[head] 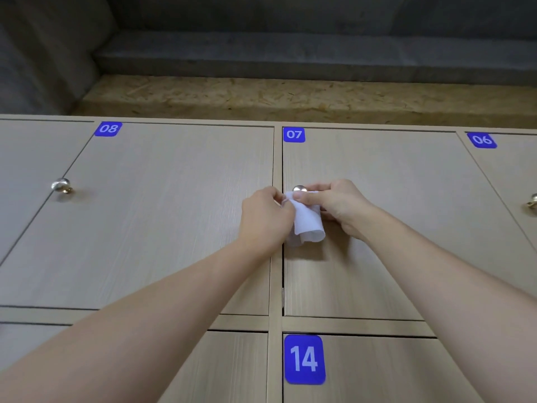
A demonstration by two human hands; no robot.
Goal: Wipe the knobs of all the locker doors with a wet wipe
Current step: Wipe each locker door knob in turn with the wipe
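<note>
Doors 08 (108, 129) and 06 (481, 140) flank; both hands, left hand (266, 218) and right hand (337, 207), pinch the wet wipe (306, 221), hanging lengthwise downward below the fingers, half-covering door 07's knob (299, 189).

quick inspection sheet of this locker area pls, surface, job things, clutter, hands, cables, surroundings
surface: pale wood locker doors with blue labels 08, 07, 06, 14, all shut.
job's things: white wipe held beside knob 07, hanging below it; knob left of 08 and knob at the right edge bare.
clutter: nothing seen.
grippers: left hand pinches the wipe's edge; right hand pinches its top at knob 07.
cables: nothing seen.
surroundings: chipboard ledge above the lockers, grey concrete wall behind.
</note>
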